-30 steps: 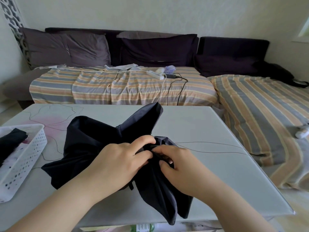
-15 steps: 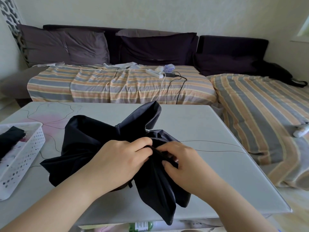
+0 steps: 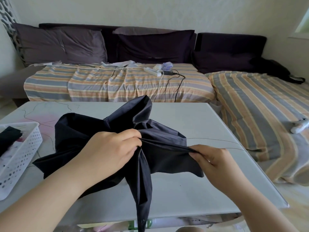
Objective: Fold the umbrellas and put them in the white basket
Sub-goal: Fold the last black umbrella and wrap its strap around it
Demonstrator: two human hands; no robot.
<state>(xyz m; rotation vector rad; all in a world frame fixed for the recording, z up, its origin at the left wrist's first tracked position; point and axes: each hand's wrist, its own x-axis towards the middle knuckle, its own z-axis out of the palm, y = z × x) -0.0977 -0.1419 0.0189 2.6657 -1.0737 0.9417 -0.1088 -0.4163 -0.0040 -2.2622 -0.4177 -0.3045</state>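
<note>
Soft daylight from upper right, sharp centre, wide-angle bending at edges.

**Background: sofa, table, clutter**

White table (image 3: 192, 124) with thin dark line markings in front. Behind it, corner sofa under striped cover (image 3: 117, 82), dark cushions (image 3: 155, 46) along the back. White power strip (image 3: 152, 72) and black cable (image 3: 173, 84) on the cover. White remote (image 3: 300, 127) far right.

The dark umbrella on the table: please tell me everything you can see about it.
The dark umbrella is navy-black, of thin smooth fabric, loose and crumpled in unfolded flaps. It lies on the white table, one flap hanging over the near edge. The left hand grips the bunched middle; the right hand pinches one flap's edge and pulls it taut to the right. No handle or ribs show.
</note>
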